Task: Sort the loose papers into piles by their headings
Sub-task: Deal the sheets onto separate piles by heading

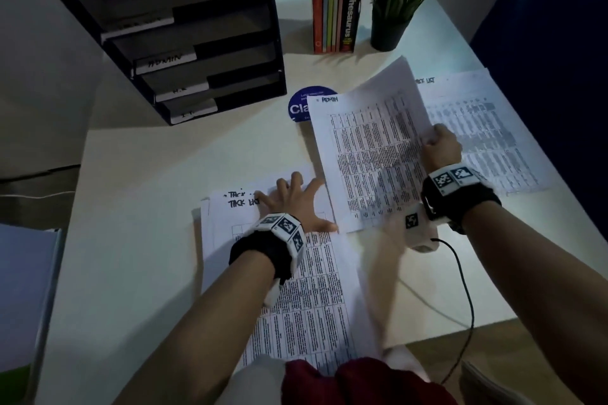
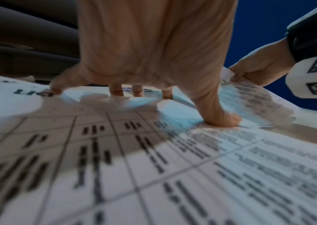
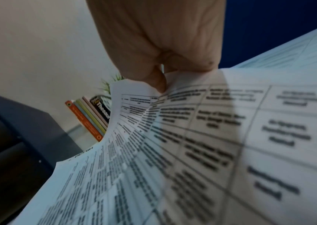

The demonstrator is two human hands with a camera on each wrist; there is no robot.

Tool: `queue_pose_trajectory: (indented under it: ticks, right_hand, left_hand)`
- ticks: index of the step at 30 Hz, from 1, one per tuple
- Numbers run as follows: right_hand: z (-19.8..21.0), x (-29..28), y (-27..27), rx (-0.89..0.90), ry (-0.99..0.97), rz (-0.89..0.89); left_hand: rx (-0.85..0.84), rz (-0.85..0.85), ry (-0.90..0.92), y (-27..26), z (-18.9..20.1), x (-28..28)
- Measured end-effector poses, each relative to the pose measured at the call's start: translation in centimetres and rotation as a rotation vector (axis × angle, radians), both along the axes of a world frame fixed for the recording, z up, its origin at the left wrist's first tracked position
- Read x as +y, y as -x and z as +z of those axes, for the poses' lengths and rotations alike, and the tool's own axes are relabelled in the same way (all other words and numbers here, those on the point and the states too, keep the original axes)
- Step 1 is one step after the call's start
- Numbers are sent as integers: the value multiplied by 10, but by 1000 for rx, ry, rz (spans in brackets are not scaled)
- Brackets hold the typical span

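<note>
1. The left hand (image 1: 292, 199) lies flat with fingers splayed, straight fingertips and thumb pressing down on the near stack of papers (image 1: 296, 289) headed "TASK LIST" in handwriting; the forearm reaches in from the lower edge, a marker-covered band on the wrist.
2. The right hand (image 1: 441, 145) is curled, thumb and fingers pinching the right edge of a sheet headed "ADMIN" (image 1: 368, 154), which is held off the worktop (image 1: 138, 207) and bows upward at its far corner.
3. From the right wrist, the pinch sits on the paper's edge, the printed table curving away from the fingers (image 3: 159, 82).
4. From the left wrist, the thumb (image 2: 223, 118) is planted on the printed page while the other fingertips touch farther up the sheet.
5. Beneath and to the right of the lifted sheet lies another printed page (image 1: 493, 128), flat on the worktop, its heading reading "LIST" at the visible end.
6. A round blue sticker (image 1: 301, 105) shows partly under the lifted sheet's far left corner.
7. Farther back stand a dark tiered paper tray (image 1: 184, 36) with labelled shelves, a row of upright books (image 1: 335, 10) and a potted plant (image 1: 394, 3).
</note>
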State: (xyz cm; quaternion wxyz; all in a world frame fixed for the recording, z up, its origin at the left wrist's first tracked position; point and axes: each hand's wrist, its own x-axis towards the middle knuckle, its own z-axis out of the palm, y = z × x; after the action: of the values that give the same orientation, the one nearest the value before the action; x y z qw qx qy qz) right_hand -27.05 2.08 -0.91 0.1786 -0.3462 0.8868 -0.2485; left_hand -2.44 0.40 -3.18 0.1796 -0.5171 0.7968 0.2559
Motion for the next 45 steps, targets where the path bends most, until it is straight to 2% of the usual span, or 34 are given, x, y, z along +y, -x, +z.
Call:
queue_pose_trajectory:
  ticks: [5, 8, 11, 14, 17, 19, 21, 25, 32, 37, 40, 43, 45]
  right_hand:
    - [-16, -21, -15, 0, -79, 18]
    - [-25, -31, -25, -20, -131, -38]
    - [-29, -30, -39, 108, -187, -57]
    - [-30, -21, -52, 169, -314, 166]
    - [-37, -12, -67, 117, -384, 445]
    - [-42, -5, -74, 107, -436, 524]
    - [-43, -2, -75, 103, -464, 526]
    - [-36, -7, -75, 95, -432, 533]
    - [-39, 1, -95, 80, -464, 636]
    - [-29, -3, -102, 53, -485, 611]
    - [-16, -2, -133, 77, -376, 628]
    - [-5, 7, -181, 66, -239, 764]
    - [-5, 14, -212, 54, -219, 875]
  left_hand:
    - [0, 94, 44, -24, 1, -9]
    - [-19, 122, 46, -21, 2, -10]
    - [7, 124, 26, -14, 3, -9]
    - [33, 66, -5, -8, 2, -10]
    - [33, 30, 23, -4, -2, -11]
    - [50, 31, 26, -4, -2, -11]
    - [75, 7, 39, -9, -1, -12]
    - [93, -7, 76, -36, 3, -24]
    - [20, 35, 90, -92, 2, -33]
    - [87, 35, 79, -106, 6, -36]
    - [200, 95, 9, -125, 12, -46]
    - [286, 138, 0, -147, 16, -53]
    - [339, 166, 12, -159, 20, -55]
